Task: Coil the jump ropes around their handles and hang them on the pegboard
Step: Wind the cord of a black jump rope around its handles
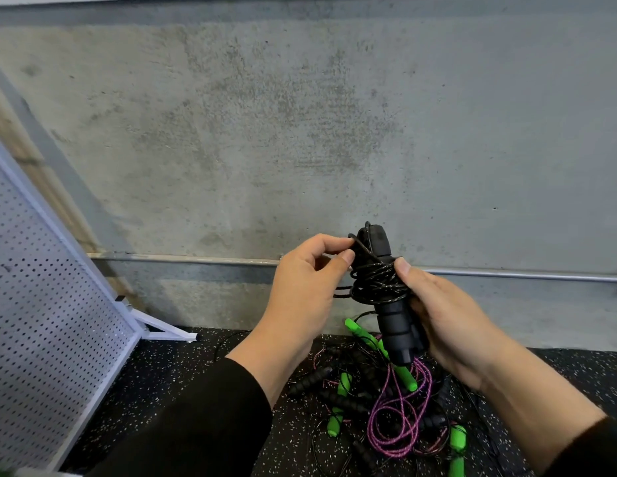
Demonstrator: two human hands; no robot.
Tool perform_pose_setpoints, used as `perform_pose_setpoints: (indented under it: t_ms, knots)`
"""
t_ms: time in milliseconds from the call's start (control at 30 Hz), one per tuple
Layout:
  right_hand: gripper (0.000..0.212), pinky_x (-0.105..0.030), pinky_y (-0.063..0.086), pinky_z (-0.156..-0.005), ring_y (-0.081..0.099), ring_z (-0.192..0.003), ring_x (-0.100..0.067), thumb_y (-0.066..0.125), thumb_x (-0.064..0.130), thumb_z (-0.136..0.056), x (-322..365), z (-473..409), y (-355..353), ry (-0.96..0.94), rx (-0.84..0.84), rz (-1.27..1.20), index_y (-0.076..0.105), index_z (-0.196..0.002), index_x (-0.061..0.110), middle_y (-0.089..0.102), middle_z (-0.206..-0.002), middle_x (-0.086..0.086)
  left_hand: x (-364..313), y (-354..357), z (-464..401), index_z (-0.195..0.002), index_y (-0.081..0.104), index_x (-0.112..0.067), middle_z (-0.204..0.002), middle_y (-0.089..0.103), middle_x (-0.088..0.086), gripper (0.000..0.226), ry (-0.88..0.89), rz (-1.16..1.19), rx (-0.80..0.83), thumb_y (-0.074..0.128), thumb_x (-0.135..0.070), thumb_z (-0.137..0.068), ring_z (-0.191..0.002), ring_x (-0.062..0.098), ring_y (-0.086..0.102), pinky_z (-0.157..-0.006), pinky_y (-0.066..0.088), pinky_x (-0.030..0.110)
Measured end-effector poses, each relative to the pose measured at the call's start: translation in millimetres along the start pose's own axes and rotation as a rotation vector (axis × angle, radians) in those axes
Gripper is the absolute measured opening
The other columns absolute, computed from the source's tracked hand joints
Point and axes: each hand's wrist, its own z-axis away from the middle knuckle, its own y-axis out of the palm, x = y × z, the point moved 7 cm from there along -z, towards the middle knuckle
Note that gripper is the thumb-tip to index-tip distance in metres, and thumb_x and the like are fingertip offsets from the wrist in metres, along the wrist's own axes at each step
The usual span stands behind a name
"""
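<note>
My right hand (448,318) grips a pair of black foam jump-rope handles (395,325) held upright together, with black rope (377,282) coiled around their upper part. My left hand (307,287) pinches a strand of that black rope beside the top of the handles. Below my hands a tangled pile of jump ropes (389,407) lies on the floor, with green handles, black handles and a pink-purple cord. The white pegboard (49,304) stands tilted at the left; no rope shows on its visible face.
A grey concrete wall (300,132) rises straight ahead with a metal rail (183,259) along its base. The floor (183,380) is black speckled rubber. The pegboard's white foot (169,330) sticks out onto the floor near the wall.
</note>
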Motion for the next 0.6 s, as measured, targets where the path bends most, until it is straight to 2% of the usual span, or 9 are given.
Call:
perform_pose_setpoints:
  t_ms: [100, 233, 333, 433, 533, 600]
  knots:
    - [0.037, -0.037, 0.049, -0.095, 0.071, -0.105, -0.011, 0.055, 0.050, -0.086, 2.0, 0.7, -0.4, -0.007, -0.015, -0.017, 0.081, -0.100, 0.029, 0.077, -0.113, -0.002, -4.3, -0.9, -1.2, -0.095, 0.077, -0.023, -0.086, 0.073, 0.009, 0.014, 0.020, -0.011, 0.015, 0.069, -0.012, -0.095, -0.083, 0.010, 0.061, -0.082, 0.049, 0.024]
    - [0.038, -0.026, 0.055, -0.077, 0.072, -0.098, -0.010, 0.054, 0.051, -0.085, 3.5, 2.2, 1.5, 0.021, -0.008, -0.040, 0.082, -0.097, 0.029, 0.077, -0.111, -0.004, -5.0, -2.6, -2.4, -0.088, 0.078, -0.028, -0.081, 0.070, -0.002, 0.020, 0.025, -0.007, 0.009, 0.070, -0.011, -0.094, -0.081, 0.009, 0.057, -0.080, 0.046, 0.027]
    - [0.037, -0.024, 0.056, -0.068, 0.071, -0.085, -0.009, 0.054, 0.052, -0.084, 4.5, 3.9, 0.4, 0.044, -0.016, -0.057, 0.082, -0.094, 0.030, 0.078, -0.107, -0.005, -7.2, -3.7, -1.7, -0.089, 0.078, -0.028, -0.086, 0.073, -0.003, 0.020, 0.038, 0.007, 0.025, 0.069, -0.010, -0.095, -0.085, 0.010, 0.059, -0.085, 0.048, 0.030]
    - [0.036, -0.024, 0.054, -0.062, 0.071, -0.076, -0.007, 0.055, 0.052, -0.082, 5.3, 4.7, 0.9, 0.055, -0.020, -0.061, 0.083, -0.089, 0.031, 0.078, -0.098, -0.003, -13.7, -5.1, -1.4, -0.095, 0.077, -0.023, -0.097, 0.075, 0.005, 0.018, 0.082, -0.005, 0.053, 0.068, -0.008, -0.095, -0.092, 0.010, 0.064, -0.092, 0.051, 0.030]
    - [0.034, -0.026, 0.055, -0.062, 0.070, -0.074, -0.008, 0.056, 0.051, -0.081, 7.5, 4.5, -0.9, 0.071, -0.007, -0.050, 0.083, -0.086, 0.031, 0.078, -0.094, -0.002, -19.0, -5.6, 0.1, -0.097, 0.076, -0.014, -0.101, 0.073, 0.012, 0.016, 0.123, 0.003, 0.058, 0.066, -0.002, -0.095, -0.094, 0.008, 0.064, -0.092, 0.050, 0.026]
    - [0.037, -0.032, 0.056, -0.070, 0.070, -0.085, -0.014, 0.057, 0.050, -0.081, 9.5, 4.4, -2.6, 0.081, 0.008, -0.036, 0.083, -0.092, 0.026, 0.078, -0.103, -0.007, -18.7, -4.6, 1.8, -0.096, 0.076, -0.017, -0.096, 0.074, 0.005, 0.016, 0.112, 0.008, 0.050, 0.067, -0.004, -0.095, -0.092, 0.007, 0.065, -0.090, 0.050, 0.024]
